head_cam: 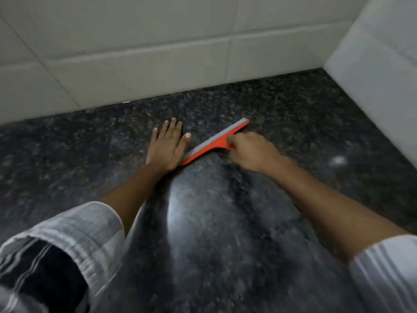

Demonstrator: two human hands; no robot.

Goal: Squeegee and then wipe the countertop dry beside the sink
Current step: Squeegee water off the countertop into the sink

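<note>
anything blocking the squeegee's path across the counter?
Yes: the left hand lies flat on the countertop, right beside the near end of the squeegee, which the right hand grips. Elsewhere the visible granite is bare up to the tiled wall.

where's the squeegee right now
The orange squeegee lies mid-frame on the dark granite countertop, gripped by the right hand, its other end beside the flat left hand.

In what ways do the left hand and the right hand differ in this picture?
The left hand lies flat and open on the countertop, holding nothing; the right hand is closed around the orange squeegee. Left fingers are spread; right ones are curled. Both reach toward the tiled wall.
</note>
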